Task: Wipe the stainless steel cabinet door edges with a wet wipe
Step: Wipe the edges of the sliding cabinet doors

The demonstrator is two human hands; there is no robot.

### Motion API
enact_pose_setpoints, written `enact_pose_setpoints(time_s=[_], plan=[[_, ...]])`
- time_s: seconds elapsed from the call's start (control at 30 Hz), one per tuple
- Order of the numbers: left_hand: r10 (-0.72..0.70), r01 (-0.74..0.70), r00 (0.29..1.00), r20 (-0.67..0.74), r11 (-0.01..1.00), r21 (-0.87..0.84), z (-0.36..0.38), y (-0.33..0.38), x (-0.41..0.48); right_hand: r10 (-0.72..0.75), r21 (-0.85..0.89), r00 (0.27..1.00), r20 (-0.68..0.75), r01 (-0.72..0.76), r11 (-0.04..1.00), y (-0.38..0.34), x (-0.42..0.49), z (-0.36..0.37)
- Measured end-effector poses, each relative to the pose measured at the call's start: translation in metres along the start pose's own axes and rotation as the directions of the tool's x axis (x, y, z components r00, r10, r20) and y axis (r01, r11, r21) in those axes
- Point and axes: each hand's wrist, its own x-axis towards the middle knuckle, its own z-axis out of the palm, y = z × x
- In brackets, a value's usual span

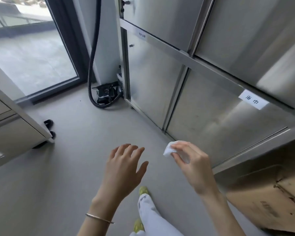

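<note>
A stainless steel cabinet [203,103] with several doors fills the right side, split by a horizontal frame rail and vertical door edges. My right hand [192,164] pinches a crumpled white wet wipe [170,149] in the air, just in front of the bottom edge of a lower door [220,120]; the wipe does not touch the steel. My left hand [124,166] hovers beside it over the floor with its fingers spread and nothing in it. A thin bangle circles the left wrist.
A white label [253,99] sticks to the frame rail. An open compartment at the lower right holds a cardboard box [271,198]. A black hose [92,65] and a black bag [107,93] lie at the cabinet's far end. A wheeled unit [15,126] stands left, by a glass door.
</note>
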Motion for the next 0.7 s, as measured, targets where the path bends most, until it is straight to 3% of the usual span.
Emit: enact_pose_setpoints(time_s=[0.7], plan=[[-0.026, 0.034, 0.995, -0.095, 0.996, 0.085, -0.021, -0.181, 0.214, -0.091, 0.089, 0.995, 0.04, 0.087, 0.992, -0.014, 0.261, 0.159]])
